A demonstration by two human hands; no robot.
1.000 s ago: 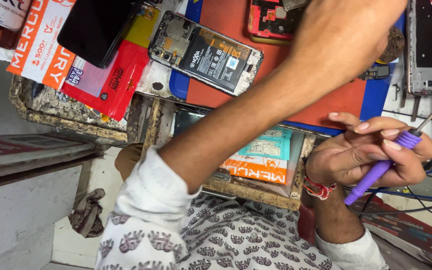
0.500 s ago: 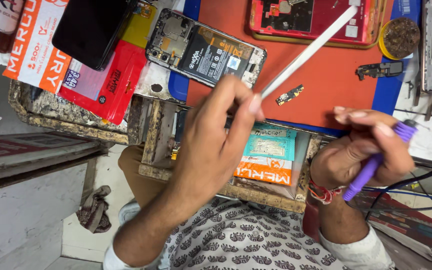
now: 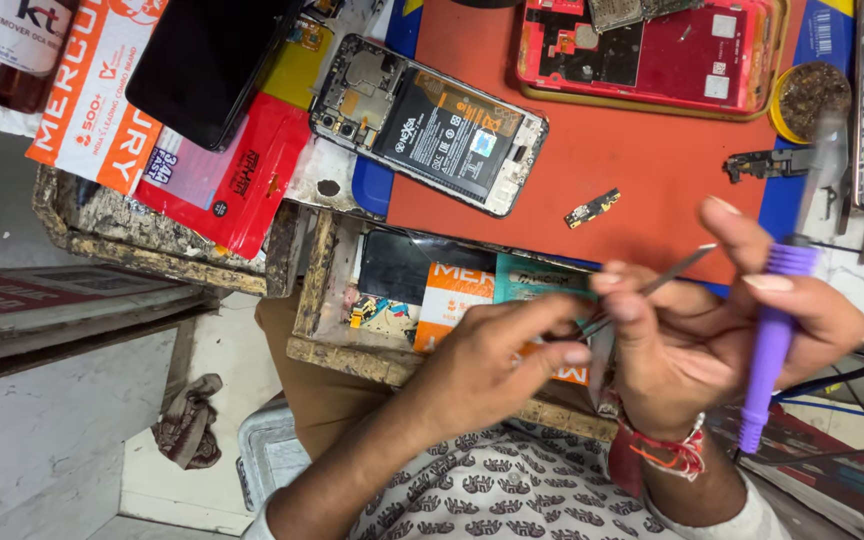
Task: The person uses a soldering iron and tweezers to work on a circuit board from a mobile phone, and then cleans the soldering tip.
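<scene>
Purple plastic fills my right hand: the soldering iron lies clamped under thumb and fingers, cord end pointing back toward me. My left hand pinches thin metal tweezers at their near end, tips raised over the orange mat, beside the opened phone.

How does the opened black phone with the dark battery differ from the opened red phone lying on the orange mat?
The opened black phone lies slanted, half off the orange mat; the opened red phone lies level at the mat's top edge. The black one shows a large dark battery; the red one shows mostly bare red frame. The black one is wholly in view, the red one cropped. Both lie open, untouched by either hand.
</scene>
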